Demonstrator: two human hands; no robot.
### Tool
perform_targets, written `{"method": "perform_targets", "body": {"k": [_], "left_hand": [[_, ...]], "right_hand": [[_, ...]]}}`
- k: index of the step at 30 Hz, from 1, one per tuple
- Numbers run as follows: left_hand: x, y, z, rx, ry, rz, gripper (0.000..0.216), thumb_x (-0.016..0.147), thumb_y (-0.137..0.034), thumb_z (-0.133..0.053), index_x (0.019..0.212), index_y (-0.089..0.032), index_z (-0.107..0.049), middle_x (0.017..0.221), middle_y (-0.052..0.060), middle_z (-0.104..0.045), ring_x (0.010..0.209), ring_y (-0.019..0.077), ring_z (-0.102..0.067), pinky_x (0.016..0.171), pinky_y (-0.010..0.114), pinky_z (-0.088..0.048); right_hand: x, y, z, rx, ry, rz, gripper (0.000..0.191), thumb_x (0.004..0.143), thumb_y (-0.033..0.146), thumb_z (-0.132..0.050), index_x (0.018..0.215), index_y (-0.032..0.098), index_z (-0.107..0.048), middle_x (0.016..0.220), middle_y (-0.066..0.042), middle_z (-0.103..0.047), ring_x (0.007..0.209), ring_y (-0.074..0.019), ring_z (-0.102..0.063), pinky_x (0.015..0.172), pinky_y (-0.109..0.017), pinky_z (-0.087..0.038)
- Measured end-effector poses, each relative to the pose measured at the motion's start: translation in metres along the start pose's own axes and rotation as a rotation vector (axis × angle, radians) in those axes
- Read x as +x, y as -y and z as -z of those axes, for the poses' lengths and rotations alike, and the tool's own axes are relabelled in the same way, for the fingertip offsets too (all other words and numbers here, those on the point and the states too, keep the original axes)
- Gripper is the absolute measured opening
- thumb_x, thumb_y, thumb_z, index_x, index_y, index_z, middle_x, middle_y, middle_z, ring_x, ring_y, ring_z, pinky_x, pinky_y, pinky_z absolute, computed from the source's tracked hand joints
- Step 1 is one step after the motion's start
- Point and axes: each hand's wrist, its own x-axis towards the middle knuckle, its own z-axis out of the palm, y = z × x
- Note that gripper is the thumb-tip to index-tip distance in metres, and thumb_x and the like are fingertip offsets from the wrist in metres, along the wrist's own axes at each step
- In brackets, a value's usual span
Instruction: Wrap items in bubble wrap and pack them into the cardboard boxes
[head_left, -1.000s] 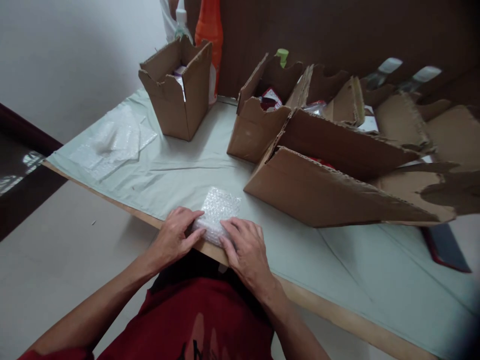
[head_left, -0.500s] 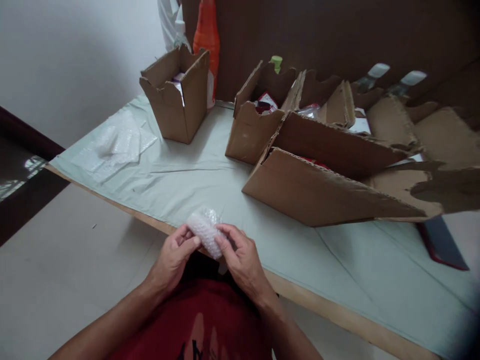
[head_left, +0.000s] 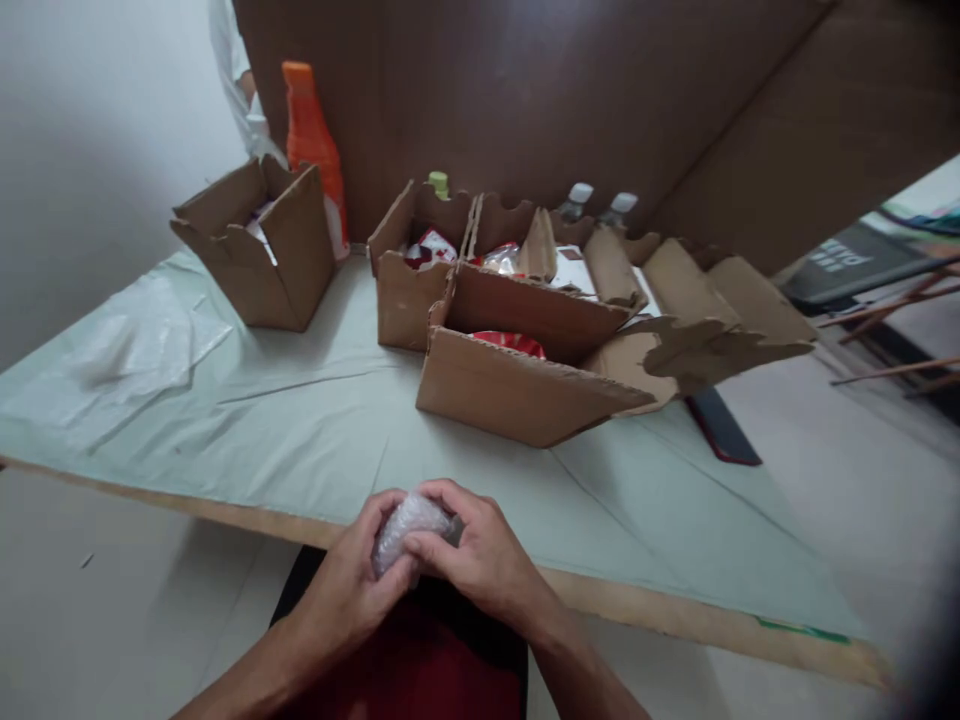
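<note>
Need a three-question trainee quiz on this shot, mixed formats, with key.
1. Multiple choice: what do the left hand and right hand hold between them?
a) a tape roll
b) a bundle of bubble wrap
c) a pen

2. True or false: the lone cardboard box partly hides the orange bottle from the camera.

3. Fill in: loose clear plastic sheets lie toward the ____ end of the table, as the camera sees it.

Key: 1. b; 2. true; 3. left.
</note>
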Motion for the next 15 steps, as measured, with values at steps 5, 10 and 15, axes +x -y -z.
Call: {"method": "perform_targets", "body": {"k": [5, 10, 15], "left_hand": [[0.041, -0.035, 0.023, 0.236, 0.046, -0.41, 0.066, 0.088, -0.038, -0.073, 0.147, -0.03, -0.045, 0.137, 0.013, -0.064, 0.122, 0.0311, -0.066, 0.098, 0.044, -0.059], [0.123, -0.094, 0.039, 0.606, -0.268, -0.789, 0.056, 0.092, -0.027, -0.066, 0.145, -0.025, -0.049, 0.153, 0.015, -0.051, 0.148, 0.0369, -0.041, 0.119, 0.059, -0.038], [0.164, -0.096, 0.022, 0.757, -0.165, -0.853, 0.022, 0.094, -0.013, -0.055, 0.11, -0.021, -0.069, 0.109, 0.008, -0.075, 0.119, 0.0303, -0.065, 0.115, 0.06, -0.037]], "right_hand": [[-0.023, 0.016, 0.078, -0.136, -0.138, 0.157, 0.009, 0.087, 0.03, -0.072, 0.094, 0.027, -0.068, 0.08, 0.003, -0.071, 0.071, -0.0161, -0.066, 0.064, -0.026, -0.051], [-0.029, 0.047, 0.185, -0.462, -0.751, 0.273, 0.032, 0.086, 0.053, -0.076, 0.106, 0.029, -0.069, 0.09, -0.004, -0.072, 0.076, -0.0202, -0.067, 0.065, -0.034, -0.051], [0.023, 0.059, 0.226, -0.955, -0.731, 0.114, 0.028, 0.09, 0.048, -0.069, 0.091, 0.02, -0.07, 0.075, -0.005, -0.068, 0.065, -0.018, -0.061, 0.06, -0.033, -0.043]]}}
